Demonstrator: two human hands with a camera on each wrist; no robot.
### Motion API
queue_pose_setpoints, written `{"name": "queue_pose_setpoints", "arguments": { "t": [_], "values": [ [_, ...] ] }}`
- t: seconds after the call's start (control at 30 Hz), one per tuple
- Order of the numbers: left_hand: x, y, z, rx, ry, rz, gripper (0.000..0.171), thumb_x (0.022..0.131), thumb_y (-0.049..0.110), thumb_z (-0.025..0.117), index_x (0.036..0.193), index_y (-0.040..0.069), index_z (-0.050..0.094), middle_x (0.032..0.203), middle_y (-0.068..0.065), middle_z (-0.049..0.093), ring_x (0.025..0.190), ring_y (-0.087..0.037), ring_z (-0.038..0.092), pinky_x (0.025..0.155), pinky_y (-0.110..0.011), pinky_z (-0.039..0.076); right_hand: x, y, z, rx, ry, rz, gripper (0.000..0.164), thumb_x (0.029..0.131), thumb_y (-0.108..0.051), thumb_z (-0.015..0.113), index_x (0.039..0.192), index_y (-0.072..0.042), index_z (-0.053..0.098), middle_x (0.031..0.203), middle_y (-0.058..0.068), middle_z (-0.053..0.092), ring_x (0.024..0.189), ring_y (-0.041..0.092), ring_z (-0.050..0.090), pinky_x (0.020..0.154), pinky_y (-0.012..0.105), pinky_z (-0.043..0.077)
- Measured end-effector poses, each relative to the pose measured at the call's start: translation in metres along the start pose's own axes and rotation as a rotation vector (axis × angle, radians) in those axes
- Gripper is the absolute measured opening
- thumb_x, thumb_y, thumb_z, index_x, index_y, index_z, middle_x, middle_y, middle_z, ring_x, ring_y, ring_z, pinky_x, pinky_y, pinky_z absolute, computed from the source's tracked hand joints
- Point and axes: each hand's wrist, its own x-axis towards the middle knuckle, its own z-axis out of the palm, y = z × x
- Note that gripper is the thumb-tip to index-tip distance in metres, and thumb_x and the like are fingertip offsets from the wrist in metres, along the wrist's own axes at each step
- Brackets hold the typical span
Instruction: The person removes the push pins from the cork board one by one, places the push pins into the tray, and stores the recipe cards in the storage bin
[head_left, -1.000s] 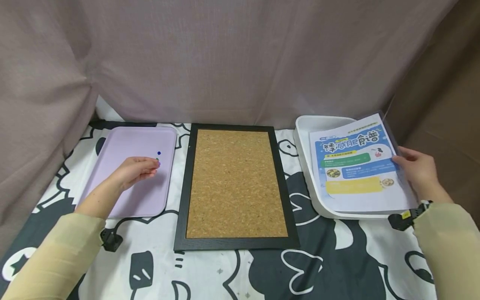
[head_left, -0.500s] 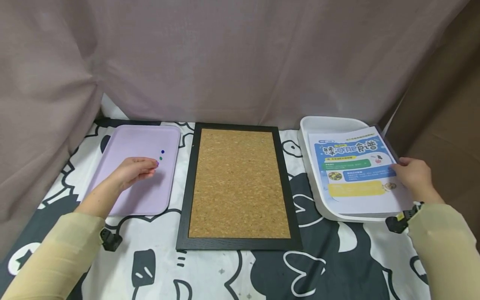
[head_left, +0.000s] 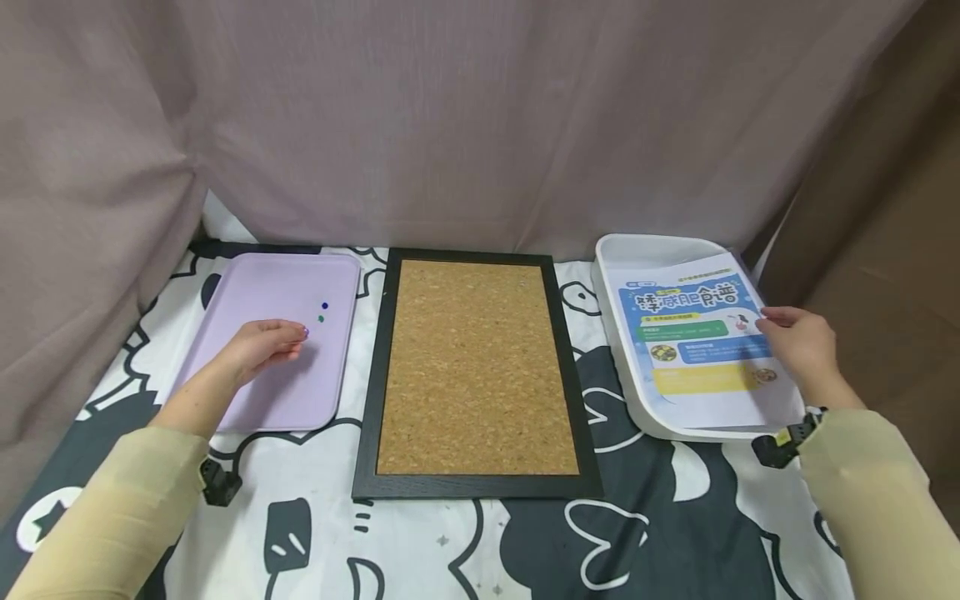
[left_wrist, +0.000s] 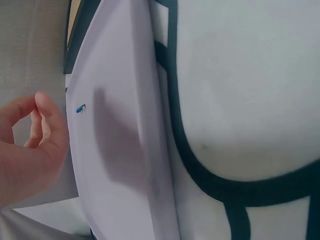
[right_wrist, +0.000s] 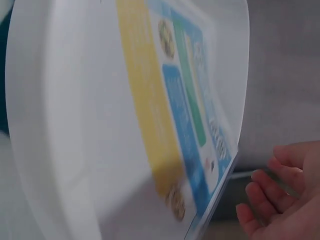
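Observation:
My left hand (head_left: 266, 348) pinches a small purple pushpin (head_left: 305, 332) between thumb and fingertips, over the lilac tray (head_left: 247, 283). In the left wrist view the thumb and forefinger meet, and the pushpin is hidden. A blue pushpin (head_left: 325, 306) and a green pushpin (head_left: 321, 318) lie on the tray beyond the fingers. At the right, a printed sheet (head_left: 697, 342) in blue, yellow and green lies in the white tray (head_left: 611, 250). Beside the sheet's right edge is my right hand (head_left: 802, 346); in the right wrist view its fingers (right_wrist: 267, 192) are loosely bent and hold nothing.
Between the two trays lies a cork board (head_left: 480, 367) with a black frame. A black-and-white patterned cloth (head_left: 420, 542) covers the table. Grey-brown curtain fabric (head_left: 450, 125) hangs behind, close to the back edges of the trays and board.
The right side of the sheet has come down into the white tray, and my right hand has moved left and let go. My left hand has drawn back slightly with the purple pushpin.

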Motion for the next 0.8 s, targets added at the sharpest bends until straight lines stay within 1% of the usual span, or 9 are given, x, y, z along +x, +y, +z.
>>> {"name": "queue_pose_setpoints", "arguments": {
  "t": [0.07, 0.13, 0.23, 0.3, 0.43, 0.47, 0.67, 0.7, 0.8],
  "values": [
    [0.000, -0.002, 0.001, 0.047, 0.015, 0.005, 0.009, 0.092, 0.003, 0.052, 0.089, 0.008, 0.059, 0.073, 0.012, 0.064, 0.065, 0.001, 0.060, 0.064, -0.013, 0.052, 0.004, -0.001, 0.007, -0.013, -0.001, -0.017, 0.060, 0.097, -0.042, 0.038, 0.142, -0.003, 0.035, 0.141, 0.031, 0.035, 0.115, 0.044, 0.042, 0.096, 0.058, 0.040],
    [0.001, -0.004, 0.003, 0.107, 0.031, 0.006, 0.007, 0.092, 0.005, 0.052, 0.094, 0.003, 0.058, 0.072, 0.013, 0.063, 0.065, 0.002, 0.059, 0.064, -0.013, 0.052, 0.009, -0.002, 0.015, -0.036, -0.001, -0.036, 0.061, 0.096, -0.047, 0.038, 0.141, -0.006, 0.039, 0.140, 0.027, 0.038, 0.112, 0.039, 0.045, 0.086, 0.051, 0.047],
    [0.003, -0.007, 0.005, 0.190, 0.056, -0.007, 0.018, 0.092, 0.008, 0.053, 0.104, -0.006, 0.056, 0.070, 0.014, 0.061, 0.064, 0.002, 0.058, 0.064, -0.014, 0.052, 0.010, -0.008, 0.027, -0.071, 0.013, -0.088, 0.058, 0.096, -0.047, 0.040, 0.136, -0.007, 0.046, 0.136, 0.025, 0.045, 0.106, 0.035, 0.048, 0.075, 0.046, 0.046],
    [0.004, -0.009, 0.007, 0.244, 0.078, -0.016, 0.028, 0.092, 0.009, 0.053, 0.109, -0.012, 0.054, 0.070, 0.014, 0.060, 0.064, 0.002, 0.057, 0.064, -0.014, 0.052, 0.004, -0.017, 0.034, -0.068, 0.013, -0.149, 0.053, 0.096, -0.041, 0.043, 0.132, -0.003, 0.050, 0.131, 0.026, 0.049, 0.105, 0.036, 0.049, 0.076, 0.045, 0.044],
    [0.008, -0.014, 0.009, 0.365, 0.128, -0.024, 0.036, 0.091, 0.013, 0.054, 0.115, -0.015, 0.052, 0.070, 0.014, 0.059, 0.064, 0.002, 0.056, 0.064, -0.015, 0.051, -0.013, -0.038, 0.044, -0.033, -0.021, -0.264, 0.045, 0.096, -0.028, 0.047, 0.125, 0.006, 0.053, 0.126, 0.032, 0.051, 0.110, 0.043, 0.049, 0.087, 0.050, 0.041],
    [0.009, -0.015, 0.009, 0.399, 0.141, -0.025, 0.037, 0.091, 0.014, 0.054, 0.115, -0.015, 0.052, 0.070, 0.014, 0.059, 0.064, 0.002, 0.056, 0.063, -0.015, 0.051, -0.017, -0.042, 0.047, -0.029, -0.013, -0.254, 0.044, 0.096, -0.029, 0.048, 0.124, 0.003, 0.055, 0.125, 0.029, 0.053, 0.108, 0.039, 0.052, 0.087, 0.050, 0.042],
    [0.013, -0.019, 0.015, 0.533, 0.189, 0.000, 0.033, 0.089, 0.015, 0.056, 0.109, -0.012, 0.058, 0.067, 0.010, 0.058, 0.063, -0.001, 0.053, 0.061, -0.016, 0.049, -0.031, -0.057, 0.058, -0.005, -0.072, -0.265, 0.043, 0.097, -0.029, 0.047, 0.125, 0.002, 0.054, 0.128, 0.028, 0.052, 0.113, 0.040, 0.050, 0.095, 0.054, 0.039],
    [0.013, -0.019, 0.016, 0.549, 0.193, 0.007, 0.032, 0.089, 0.014, 0.056, 0.107, -0.012, 0.058, 0.066, 0.009, 0.058, 0.063, -0.001, 0.053, 0.060, -0.016, 0.049, -0.032, -0.057, 0.059, 0.000, -0.096, -0.292, 0.043, 0.098, -0.027, 0.046, 0.126, 0.005, 0.052, 0.129, 0.031, 0.049, 0.116, 0.044, 0.048, 0.097, 0.055, 0.038],
    [0.013, -0.020, 0.019, 0.595, 0.209, 0.030, 0.027, 0.088, 0.013, 0.057, 0.101, -0.010, 0.060, 0.065, 0.007, 0.058, 0.061, -0.002, 0.052, 0.058, -0.017, 0.047, -0.037, -0.060, 0.062, -0.002, -0.110, -0.315, 0.041, 0.098, -0.025, 0.046, 0.125, 0.005, 0.053, 0.128, 0.030, 0.050, 0.116, 0.043, 0.048, 0.097, 0.053, 0.038]
  ]
}}
